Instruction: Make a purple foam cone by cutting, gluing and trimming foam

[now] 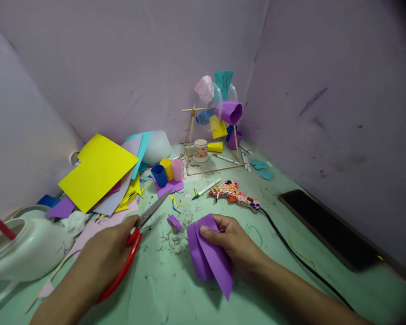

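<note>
My left hand [117, 246] is closed round the red handles of a pair of scissors [152, 212], whose blades point up and to the right above the table. Purple foam paper [208, 253], folded or in overlapping pieces, hangs from my right hand [228, 234], pinched between thumb and fingers. Between the two hands a small purple scrap [174, 223] lies among tiny clippings. Beyond it, blue, yellow and pink rolled cups [167, 170] stand on a purple piece.
Behind stands a stick frame [216, 169] with a wheel of coloured cups. A floral glue gun [235, 195] with a black cord, a phone [328, 228], yellow sheets [98, 174] and a white pot [37, 248] surround the hands.
</note>
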The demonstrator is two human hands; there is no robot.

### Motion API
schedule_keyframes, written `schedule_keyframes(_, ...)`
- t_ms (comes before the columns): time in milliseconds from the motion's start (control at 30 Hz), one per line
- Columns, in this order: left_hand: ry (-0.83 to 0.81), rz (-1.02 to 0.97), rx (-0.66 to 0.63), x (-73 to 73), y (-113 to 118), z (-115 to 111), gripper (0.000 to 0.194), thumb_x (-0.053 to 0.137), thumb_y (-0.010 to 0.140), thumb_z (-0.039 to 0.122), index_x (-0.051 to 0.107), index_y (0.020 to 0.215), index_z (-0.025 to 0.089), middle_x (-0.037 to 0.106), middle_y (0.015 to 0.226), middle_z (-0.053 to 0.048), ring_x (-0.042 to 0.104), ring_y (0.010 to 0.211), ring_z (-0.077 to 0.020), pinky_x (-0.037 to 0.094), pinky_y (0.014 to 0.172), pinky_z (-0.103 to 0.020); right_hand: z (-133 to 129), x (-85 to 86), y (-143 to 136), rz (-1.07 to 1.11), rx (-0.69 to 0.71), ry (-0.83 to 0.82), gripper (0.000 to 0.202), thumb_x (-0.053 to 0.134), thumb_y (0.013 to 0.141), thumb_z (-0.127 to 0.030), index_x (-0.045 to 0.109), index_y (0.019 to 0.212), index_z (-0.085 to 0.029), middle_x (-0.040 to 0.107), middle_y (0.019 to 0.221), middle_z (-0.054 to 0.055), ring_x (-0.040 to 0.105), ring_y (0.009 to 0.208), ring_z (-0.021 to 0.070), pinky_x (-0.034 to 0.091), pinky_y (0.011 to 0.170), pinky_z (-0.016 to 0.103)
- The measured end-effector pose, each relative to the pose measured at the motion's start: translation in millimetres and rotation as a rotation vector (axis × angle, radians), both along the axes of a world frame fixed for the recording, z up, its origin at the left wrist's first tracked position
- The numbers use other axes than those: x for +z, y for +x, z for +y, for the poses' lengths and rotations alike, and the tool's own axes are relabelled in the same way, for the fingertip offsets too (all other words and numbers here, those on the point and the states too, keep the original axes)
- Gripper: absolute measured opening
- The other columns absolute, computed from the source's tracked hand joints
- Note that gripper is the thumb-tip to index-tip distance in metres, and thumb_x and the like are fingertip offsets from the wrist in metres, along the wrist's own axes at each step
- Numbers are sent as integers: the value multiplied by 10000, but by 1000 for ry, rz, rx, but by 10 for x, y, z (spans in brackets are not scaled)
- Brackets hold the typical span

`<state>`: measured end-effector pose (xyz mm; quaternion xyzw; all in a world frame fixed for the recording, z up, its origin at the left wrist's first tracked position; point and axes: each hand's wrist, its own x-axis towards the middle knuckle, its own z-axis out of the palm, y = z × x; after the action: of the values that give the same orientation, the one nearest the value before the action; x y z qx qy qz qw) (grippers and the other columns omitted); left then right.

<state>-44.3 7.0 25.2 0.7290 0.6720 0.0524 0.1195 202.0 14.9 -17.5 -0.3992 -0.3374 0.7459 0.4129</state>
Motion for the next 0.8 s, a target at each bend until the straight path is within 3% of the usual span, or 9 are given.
schedule_keyframes(100,-53,245,24,5,-190,105,377,328,837,286,578,1078,137,678,971,-197,637,883,-352,453,696,-416,5,18,2,69,42,-39,283,807,611,-331,650,738,-134,661,595,3,599,495,111,472,512,231)
schedule_keyframes(333,-134,253,83,-44,-348,155,418,428,768,280,564,1134,133,663,1057,-197,622,922,-372,441,709,-418,-32,36,-17,151,95,-42,309,798,635,-361,645,764,-126,671,615,13,612,516,113,486,545,242)
schedule_keyframes(567,-126,235,56,-70,-321,173,269,393,784,284,594,936,190,680,959,-151,635,849,-308,449,661,-360,-40,31,-23,107,70,15,319,805,628,-384,637,728,-133,667,583,-3,601,485,108,449,496,221)
schedule_keyframes(667,-108,247,101,-52,-321,161,355,419,782,313,594,1065,192,681,999,-164,635,919,-340,458,678,-377,-36,14,-18,79,49,25,307,808,629,-378,639,697,-130,652,556,-15,582,468,96,433,489,212)
schedule_keyframes(800,-33,270,233,22,-237,92,502,387,828,412,501,1251,166,636,1118,-225,606,977,-420,451,723,-493,-47,15,-29,96,65,10,297,799,644,-370,649,719,-125,658,579,-1,580,475,103,430,499,227)
